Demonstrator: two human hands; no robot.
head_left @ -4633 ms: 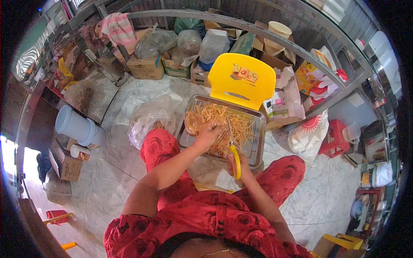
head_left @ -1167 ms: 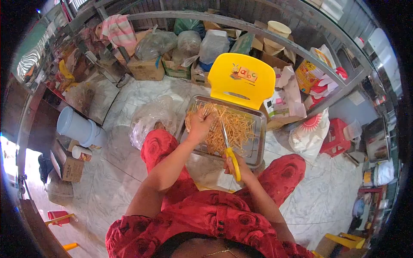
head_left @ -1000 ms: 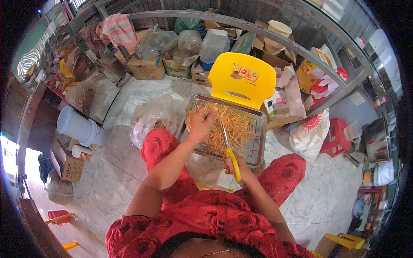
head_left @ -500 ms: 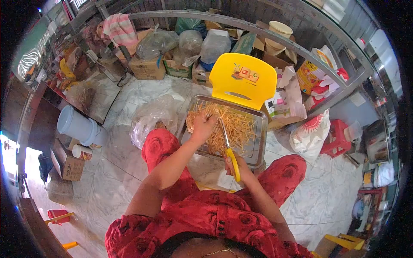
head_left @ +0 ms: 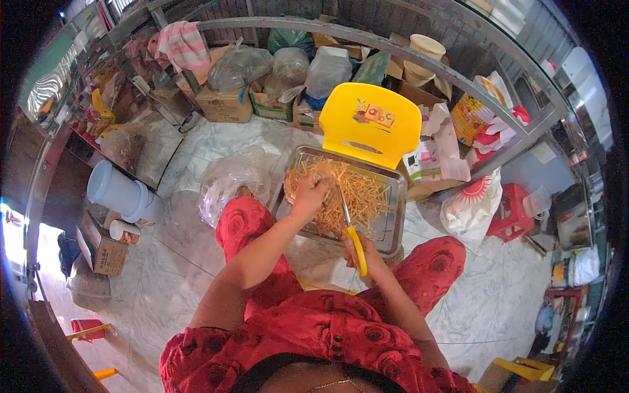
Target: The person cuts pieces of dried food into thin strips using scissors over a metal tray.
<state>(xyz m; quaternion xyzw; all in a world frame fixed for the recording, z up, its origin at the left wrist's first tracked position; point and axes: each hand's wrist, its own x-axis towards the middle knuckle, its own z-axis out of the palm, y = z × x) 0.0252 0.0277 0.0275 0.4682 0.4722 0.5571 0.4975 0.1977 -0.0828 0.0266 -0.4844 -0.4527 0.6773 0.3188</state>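
Note:
My right hand (head_left: pixel 368 253) is wrapped around the yellow handles of a pair of scissors (head_left: pixel 356 243). The metal blades point away from me over a heap of thin, dry-looking orange-brown strands (head_left: pixel 363 196). My left hand (head_left: pixel 310 196) is closed on a bunch of these strands at the heap's left side, just left of the blade tips. Underneath lies a rectangular metal tray (head_left: pixel 397 226), set on a yellow child's chair whose backrest (head_left: pixel 372 119) carries an "abc" picture. What kind of strands they are, I cannot make out.
A clear plastic bag (head_left: pixel 232 180) lies on the tiled floor left of the tray. A white sack (head_left: pixel 470 206) and a red stool (head_left: pixel 510 213) stand to the right. Cardboard boxes (head_left: pixel 225 105) line the back, below a metal rail (head_left: pixel 308 25). White buckets (head_left: pixel 121 190) lie at left.
My left hand stays on the strands with barely any shift. The scissors have tilted very slightly in my right hand. Otherwise the scene looks the same.

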